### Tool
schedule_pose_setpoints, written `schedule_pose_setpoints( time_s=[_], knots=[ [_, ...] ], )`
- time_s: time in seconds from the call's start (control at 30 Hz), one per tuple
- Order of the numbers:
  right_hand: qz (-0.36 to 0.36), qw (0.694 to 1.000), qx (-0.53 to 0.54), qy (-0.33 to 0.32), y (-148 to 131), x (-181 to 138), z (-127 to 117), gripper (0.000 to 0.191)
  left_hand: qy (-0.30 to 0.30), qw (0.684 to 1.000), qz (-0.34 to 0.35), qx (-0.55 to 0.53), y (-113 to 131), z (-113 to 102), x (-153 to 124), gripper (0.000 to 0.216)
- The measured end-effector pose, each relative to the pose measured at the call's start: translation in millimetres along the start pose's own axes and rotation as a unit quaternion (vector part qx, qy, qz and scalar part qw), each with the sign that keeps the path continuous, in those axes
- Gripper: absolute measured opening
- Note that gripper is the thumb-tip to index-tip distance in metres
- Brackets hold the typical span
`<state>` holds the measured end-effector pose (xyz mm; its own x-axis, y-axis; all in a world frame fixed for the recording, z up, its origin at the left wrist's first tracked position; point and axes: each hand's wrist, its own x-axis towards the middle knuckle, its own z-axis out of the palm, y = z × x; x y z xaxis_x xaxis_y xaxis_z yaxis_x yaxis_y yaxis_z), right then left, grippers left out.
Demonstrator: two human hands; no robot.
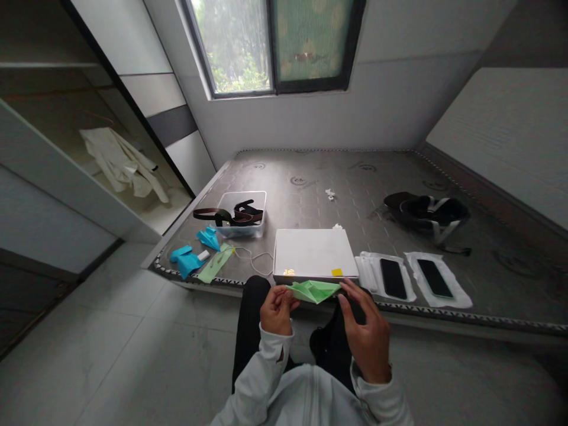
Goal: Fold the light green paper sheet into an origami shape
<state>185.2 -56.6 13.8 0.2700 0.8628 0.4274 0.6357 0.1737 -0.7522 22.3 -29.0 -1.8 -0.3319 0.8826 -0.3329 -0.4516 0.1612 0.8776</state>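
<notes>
Light-green creased paper [314, 291], folded to pointed boat-like form, held before flat white rectangular box [314, 251]. Left hand [277, 310] pinches left end; right hand [367, 331], thumb and fingers apart, at right tip. Folding looks well advanced; final shaping apparently unfinished.

The left hand [277, 309] pinches one end of folded green paper [314, 291]; the right hand [366, 331], fingers parted, is at the other. Beyond, a white box [313, 253] lies on the mattress [295, 204].
</notes>
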Motion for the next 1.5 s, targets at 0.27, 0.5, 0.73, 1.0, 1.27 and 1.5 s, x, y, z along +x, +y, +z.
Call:
schedule_pose_setpoints(
  time_s=[0.27, 0.5, 0.73, 1.0, 1.27, 1.5],
  knots=[
    [-0.083, 0.992, -0.098, -0.017, -7, 1, 9, 0.024, -0.027, 0.999, 0.026, 0.026, -6, 1, -10, 0.045],
    [-0.154, 0.973, -0.161, -0.064, -4, -1, 17, 0.028, -0.070, 0.996, 0.028, 0.051, -8, 4, -18, 0.035],
    [-0.165, 0.961, -0.199, -0.101, -13, -4, 13, 0.042, -0.064, 0.994, 0.046, 0.081, -5, 6, -17, 0.037],
    [-0.169, 0.974, -0.146, -0.046, -28, 3, 7, 0.020, -0.087, 0.976, 0.106, 0.167, -5, 5, -20, 0.033],
    [-0.184, 0.972, -0.135, -0.053, -28, 10, 2, 0.017, -0.119, 0.968, 0.114, 0.191, 1, 4, -21, 0.027],
    [-0.170, 0.971, -0.156, -0.066, -21, 8, 1, 0.015, -0.111, 0.984, 0.065, 0.121, -2, 5, -19, 0.031]
  ],
)
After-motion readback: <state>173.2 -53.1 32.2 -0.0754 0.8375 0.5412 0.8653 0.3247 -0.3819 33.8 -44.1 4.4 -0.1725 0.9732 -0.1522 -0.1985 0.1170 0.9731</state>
